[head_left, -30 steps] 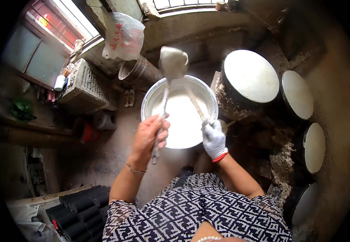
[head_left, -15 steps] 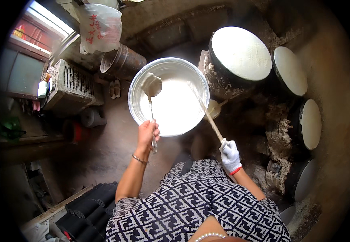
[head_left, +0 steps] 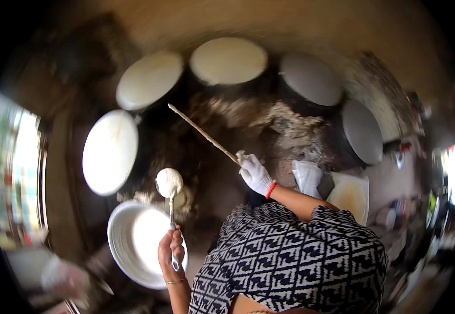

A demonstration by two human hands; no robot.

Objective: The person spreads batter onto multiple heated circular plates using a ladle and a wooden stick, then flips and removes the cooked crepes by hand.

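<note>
My bare left hand (head_left: 172, 249) is closed round the handle of a ladle (head_left: 170, 183), whose bowl is filled with thick white batter. The ladle is above the far right rim of a large white basin (head_left: 116, 246) holding more of the white batter. In a white glove with a red cuff, my right hand (head_left: 256, 174) grips a long thin stick (head_left: 204, 134). The stick slants away to the left, its tip in front of the round griddles. Pale batter covers the left griddle (head_left: 110, 153), the far left griddle (head_left: 150, 80) and the middle griddle (head_left: 229, 60).
Two bare grey griddles, one farther back (head_left: 311, 78) and one at the right (head_left: 362, 132), continue the arc. A white plastic bag (head_left: 307, 178) and a flat tray with a browned sheet (head_left: 350, 197) lie right of my gloved hand. A bright window (head_left: 20, 167) is at the left.
The view has swung right, so the griddles now lie ahead and the basin at lower left. The ladle has come out of the basin, filled with batter. Both hands keep their holds.
</note>
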